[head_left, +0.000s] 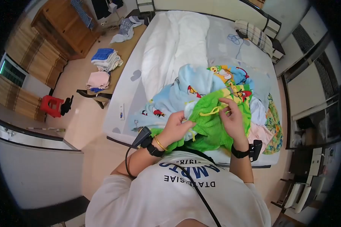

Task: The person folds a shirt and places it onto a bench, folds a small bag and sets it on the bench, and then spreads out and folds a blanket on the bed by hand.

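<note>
Green cartoon-print garment (207, 126) on bed (125, 89), wearer's 12 o'clock. Left hand (176, 128) at garment's 9 o'clock, pinching it; right hand (235, 123), 3 o'clock, fingers curved at yellow drawstring (208, 113), cannot tell whether gripping. Light-blue cartoon blanket (170, 99), 10 o'clock.

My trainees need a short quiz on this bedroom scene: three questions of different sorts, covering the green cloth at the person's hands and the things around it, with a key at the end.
1. Multiple choice: on which side is the round gold-coloured bangle worn?
A) left
B) right
C) both

2. True or false: the red plastic stool is on the pale, smooth floor.

3. Fill in the colour: between the left hand and the right hand, a thin ______ cord shows against the bright green plush cloth.

Key: 1. A; 2. True; 3. yellow
</note>
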Demonstrator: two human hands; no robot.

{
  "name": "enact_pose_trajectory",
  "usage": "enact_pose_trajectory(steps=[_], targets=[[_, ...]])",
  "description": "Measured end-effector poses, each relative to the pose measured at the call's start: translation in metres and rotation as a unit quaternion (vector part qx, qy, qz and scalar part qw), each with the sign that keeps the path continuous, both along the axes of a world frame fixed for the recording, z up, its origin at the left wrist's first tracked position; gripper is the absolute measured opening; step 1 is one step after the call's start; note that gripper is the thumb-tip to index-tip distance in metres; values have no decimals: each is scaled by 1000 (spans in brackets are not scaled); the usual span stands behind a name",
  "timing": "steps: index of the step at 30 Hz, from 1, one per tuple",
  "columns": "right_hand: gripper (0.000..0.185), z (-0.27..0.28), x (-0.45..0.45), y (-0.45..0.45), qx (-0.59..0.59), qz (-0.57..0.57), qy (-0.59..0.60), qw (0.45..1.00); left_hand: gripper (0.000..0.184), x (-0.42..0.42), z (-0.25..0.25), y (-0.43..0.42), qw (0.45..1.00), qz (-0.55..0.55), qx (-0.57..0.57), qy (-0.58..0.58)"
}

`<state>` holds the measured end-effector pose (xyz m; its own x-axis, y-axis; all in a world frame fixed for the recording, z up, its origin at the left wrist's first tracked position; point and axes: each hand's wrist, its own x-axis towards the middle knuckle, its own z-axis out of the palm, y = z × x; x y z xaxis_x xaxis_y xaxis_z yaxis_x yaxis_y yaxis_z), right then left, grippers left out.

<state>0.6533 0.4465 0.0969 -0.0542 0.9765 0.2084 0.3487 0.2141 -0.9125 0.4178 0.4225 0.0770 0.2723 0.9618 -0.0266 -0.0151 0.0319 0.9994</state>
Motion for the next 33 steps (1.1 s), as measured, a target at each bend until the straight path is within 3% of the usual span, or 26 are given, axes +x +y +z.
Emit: enact_pose_trajectory(steps=[2,5,8,11,14,17,18,21,25,29,33], targets=[[35,0,-4,1,3,18,-29,999,29,-6,-4,-3,1000,-16,-9,2],[34,-22,0,15,130,72,-145,978,29,-10,-8,-8,999,-41,-34,-10],[30,-20,20,16,193,87,-186,959,26,-18,-5,-11,998,-29,-49,-16],[27,12,69,15,134,73,-172,973,21,-28,-11,-9,999,-13,-35,6],[32,-5,69,19,120,39,-183,975,18,-26,-6,-8,999,-19,-10,32],[42,38,32,-3,82,119,-145,979,17,-22,-10,-7,999,-21,-31,4],[52,52,24,-9,58,193,-113,973,18,-22,-13,-6,999,-25,-35,-1],[54,61,-16,-18,81,227,-91,966,19,-22,0,-10,998,-44,-37,8],[28,51,-19,1,108,297,-275,908,23,-22,8,-11,998,-59,-8,35],[19,75,-26,11,173,346,-203,899,25,-30,6,-13,995,-77,38,53],[25,58,-42,33,34,486,-141,862,24,-38,-7,-9,986,-122,55,96]])
